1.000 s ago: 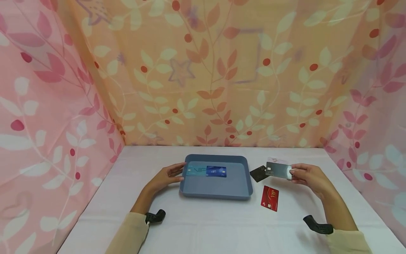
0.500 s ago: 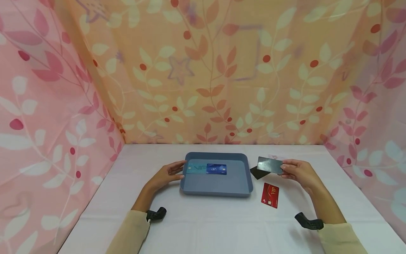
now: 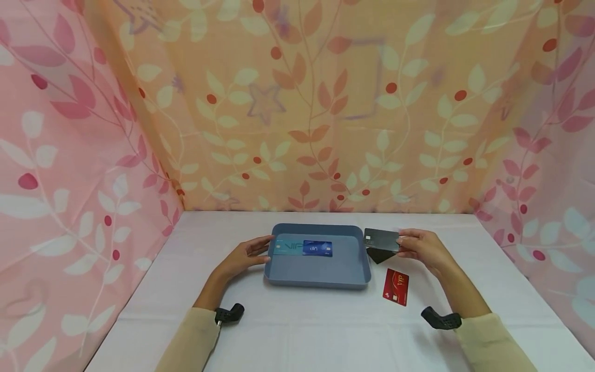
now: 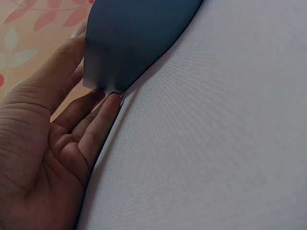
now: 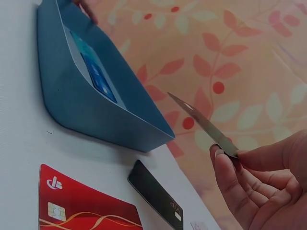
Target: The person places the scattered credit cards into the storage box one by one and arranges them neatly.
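Observation:
My left hand (image 3: pixel 244 257) holds the left end of a blue-grey tray (image 3: pixel 316 281), its fingertips at the rim and wall. Inside the tray lie a light teal VIP card (image 3: pixel 288 247) and a dark blue card (image 3: pixel 318 248), side by side. Between thumb and fingers, my right hand (image 3: pixel 425 248) pinches a dark grey VIP card (image 3: pixel 381 239), raised beside the tray's right wall. Beneath it a black card (image 3: pixel 378 256) rests on the table, partly covered in the head view. Nearer me lies a red VIP card (image 3: pixel 396 287), flat on the cloth.
White cloth covers the table (image 3: pixel 297 330). A floral curtain (image 3: pixel 297 129) closes off the back, with pink floral sides. In the right wrist view, a bit of a pale card (image 5: pixel 197 225) shows beyond the black one. Each wrist wears a black device (image 3: pixel 441 318).
The right hand has carried the grey card leftward, from above the pale and black cards to the tray's right edge. The left hand and tray stay in place.

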The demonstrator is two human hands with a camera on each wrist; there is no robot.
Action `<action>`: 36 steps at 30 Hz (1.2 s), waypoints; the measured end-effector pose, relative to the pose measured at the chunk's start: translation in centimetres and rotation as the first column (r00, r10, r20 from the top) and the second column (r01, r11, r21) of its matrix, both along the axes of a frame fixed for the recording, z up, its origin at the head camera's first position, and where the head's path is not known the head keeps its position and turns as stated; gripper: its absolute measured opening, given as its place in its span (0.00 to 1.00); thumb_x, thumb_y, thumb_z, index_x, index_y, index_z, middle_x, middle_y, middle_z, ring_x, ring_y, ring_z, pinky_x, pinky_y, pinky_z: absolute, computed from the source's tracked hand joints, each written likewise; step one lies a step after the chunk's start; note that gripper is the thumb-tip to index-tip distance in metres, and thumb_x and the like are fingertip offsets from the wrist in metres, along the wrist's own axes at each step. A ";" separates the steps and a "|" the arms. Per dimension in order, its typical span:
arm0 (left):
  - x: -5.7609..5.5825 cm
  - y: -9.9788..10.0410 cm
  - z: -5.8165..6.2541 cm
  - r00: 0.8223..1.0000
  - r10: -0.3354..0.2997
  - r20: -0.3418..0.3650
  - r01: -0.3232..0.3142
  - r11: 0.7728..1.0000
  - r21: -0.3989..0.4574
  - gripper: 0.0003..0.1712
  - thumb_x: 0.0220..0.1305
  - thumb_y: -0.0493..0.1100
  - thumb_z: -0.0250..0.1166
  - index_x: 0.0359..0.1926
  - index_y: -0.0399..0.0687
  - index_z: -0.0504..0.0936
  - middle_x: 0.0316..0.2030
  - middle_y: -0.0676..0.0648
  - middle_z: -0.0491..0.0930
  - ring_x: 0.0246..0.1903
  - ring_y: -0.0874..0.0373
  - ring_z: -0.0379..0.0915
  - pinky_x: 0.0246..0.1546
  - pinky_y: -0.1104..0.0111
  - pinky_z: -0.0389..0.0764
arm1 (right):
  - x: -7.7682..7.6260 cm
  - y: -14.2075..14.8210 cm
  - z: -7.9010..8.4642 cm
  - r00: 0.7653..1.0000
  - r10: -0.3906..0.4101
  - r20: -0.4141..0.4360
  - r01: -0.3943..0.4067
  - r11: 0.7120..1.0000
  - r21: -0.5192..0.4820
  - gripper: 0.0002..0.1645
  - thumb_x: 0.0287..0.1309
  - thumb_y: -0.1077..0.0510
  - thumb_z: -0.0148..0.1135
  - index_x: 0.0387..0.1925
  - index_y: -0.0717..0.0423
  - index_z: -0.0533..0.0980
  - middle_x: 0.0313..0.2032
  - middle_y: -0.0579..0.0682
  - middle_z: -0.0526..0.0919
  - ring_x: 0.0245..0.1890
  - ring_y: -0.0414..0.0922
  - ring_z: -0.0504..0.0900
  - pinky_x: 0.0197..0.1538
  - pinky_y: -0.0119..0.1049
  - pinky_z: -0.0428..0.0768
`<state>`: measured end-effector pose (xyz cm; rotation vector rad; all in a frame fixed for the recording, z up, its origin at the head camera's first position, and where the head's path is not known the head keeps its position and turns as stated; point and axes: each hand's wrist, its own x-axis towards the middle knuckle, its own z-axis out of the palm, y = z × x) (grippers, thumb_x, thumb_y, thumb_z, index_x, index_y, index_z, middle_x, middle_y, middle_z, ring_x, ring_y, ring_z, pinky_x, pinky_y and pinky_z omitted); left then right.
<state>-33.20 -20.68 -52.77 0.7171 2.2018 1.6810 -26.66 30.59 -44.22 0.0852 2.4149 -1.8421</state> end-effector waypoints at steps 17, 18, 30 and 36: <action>0.2 0.1 0.1 1.000 0.004 0.004 -0.004 1.000 0.000 0.40 0.65 0.41 0.72 0.75 0.49 0.66 0.74 0.40 0.64 0.72 0.45 0.62 0.67 0.55 0.71 | -2.2 -3.0 0.4 0.998 0.057 0.018 -0.057 0.998 0.004 0.28 0.72 0.61 0.58 0.65 0.76 0.67 0.39 0.58 0.85 0.30 0.43 0.88 0.41 0.34 0.87; 0.2 0.1 0.1 1.000 0.003 0.001 -0.003 1.000 0.000 0.40 0.65 0.40 0.72 0.75 0.49 0.66 0.74 0.40 0.64 0.72 0.45 0.62 0.67 0.55 0.70 | -2.3 -3.2 0.4 0.998 0.060 0.024 -0.060 0.998 0.000 0.28 0.72 0.62 0.58 0.65 0.76 0.67 0.37 0.57 0.86 0.29 0.42 0.87 0.40 0.34 0.87; 0.0 0.0 0.1 1.000 -0.006 0.010 0.006 1.000 0.012 0.41 0.64 0.41 0.72 0.75 0.49 0.66 0.74 0.41 0.64 0.72 0.45 0.62 0.68 0.54 0.69 | -3.9 -5.7 -0.1 0.995 0.071 0.076 -0.071 0.997 -0.003 0.25 0.68 0.66 0.60 0.62 0.77 0.70 0.31 0.53 0.84 0.27 0.42 0.86 0.34 0.35 0.88; -0.1 0.0 0.0 1.000 -0.020 0.007 0.020 1.000 0.024 0.41 0.65 0.40 0.72 0.75 0.47 0.66 0.74 0.40 0.63 0.72 0.44 0.61 0.68 0.54 0.68 | -4.4 -6.8 -0.2 0.994 0.074 0.082 -0.079 0.996 0.052 0.23 0.68 0.66 0.60 0.60 0.76 0.72 0.27 0.52 0.86 0.27 0.42 0.88 0.26 0.30 0.84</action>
